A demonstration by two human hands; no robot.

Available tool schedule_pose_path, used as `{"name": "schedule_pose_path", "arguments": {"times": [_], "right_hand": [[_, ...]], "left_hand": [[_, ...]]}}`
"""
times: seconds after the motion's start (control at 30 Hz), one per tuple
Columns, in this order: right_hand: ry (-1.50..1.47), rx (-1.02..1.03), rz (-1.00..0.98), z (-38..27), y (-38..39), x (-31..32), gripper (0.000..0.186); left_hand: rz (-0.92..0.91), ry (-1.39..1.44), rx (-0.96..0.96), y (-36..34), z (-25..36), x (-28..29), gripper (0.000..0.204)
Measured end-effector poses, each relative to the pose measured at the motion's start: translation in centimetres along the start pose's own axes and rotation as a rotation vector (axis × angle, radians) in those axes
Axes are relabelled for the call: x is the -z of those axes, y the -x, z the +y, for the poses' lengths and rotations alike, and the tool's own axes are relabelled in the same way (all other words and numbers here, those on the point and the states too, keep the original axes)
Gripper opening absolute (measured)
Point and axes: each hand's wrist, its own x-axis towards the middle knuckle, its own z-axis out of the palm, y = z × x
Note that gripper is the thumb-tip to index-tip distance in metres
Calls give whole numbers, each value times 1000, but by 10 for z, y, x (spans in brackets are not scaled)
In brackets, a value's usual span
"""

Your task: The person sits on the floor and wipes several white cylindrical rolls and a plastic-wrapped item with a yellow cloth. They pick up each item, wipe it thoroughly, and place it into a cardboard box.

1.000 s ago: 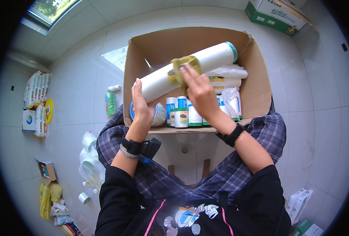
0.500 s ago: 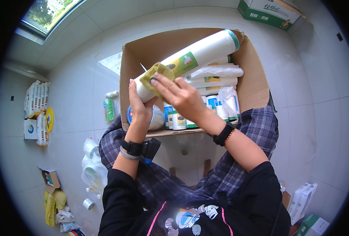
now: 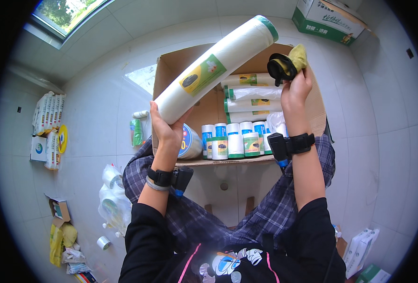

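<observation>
My left hand (image 3: 168, 126) grips the lower end of a long white film roll (image 3: 232, 51), which has a green end and a green-and-yellow label. The roll slants up to the right, held above an open cardboard box (image 3: 318, 111). To the right, my raised right hand (image 3: 297, 92) is closed on a yellow cloth (image 3: 298, 55). A black looped piece (image 3: 276, 70) is bunched together with the cloth. Inside the box, several long white rolls (image 3: 253, 103) lie stacked, and shorter rolls (image 3: 235, 145) stand upright in front of them. A wide round roll (image 3: 190, 142) sits at the box's near left corner.
Left of the box, a green-wrapped roll (image 3: 136, 132) lies on the floor. Nearer me is a clear plastic bag (image 3: 112, 203) with rolls in it. White packs (image 3: 48, 113) are stacked at far left. A green-and-white carton (image 3: 326, 21) stands at the back right.
My right hand has lifted the cloth off the roll and moved away to the upper right. The roll has risen a little and its label now shows fully.
</observation>
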Motion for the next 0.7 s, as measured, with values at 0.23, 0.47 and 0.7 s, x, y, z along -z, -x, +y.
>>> {"name": "schedule_pose_path", "arguments": {"times": [0.23,0.47,0.7], "right_hand": [[-45,-171,-305,21,-5,13,20],[232,45,-832,16,5,20,26],[-210,-417,-669,14,31,2,26]], "left_hand": [[-112,-13,70,-2,-1,5,57],[-186,5,140,-1,-1,4,60],[-191,80,172,-3,-3,4,60]]}}
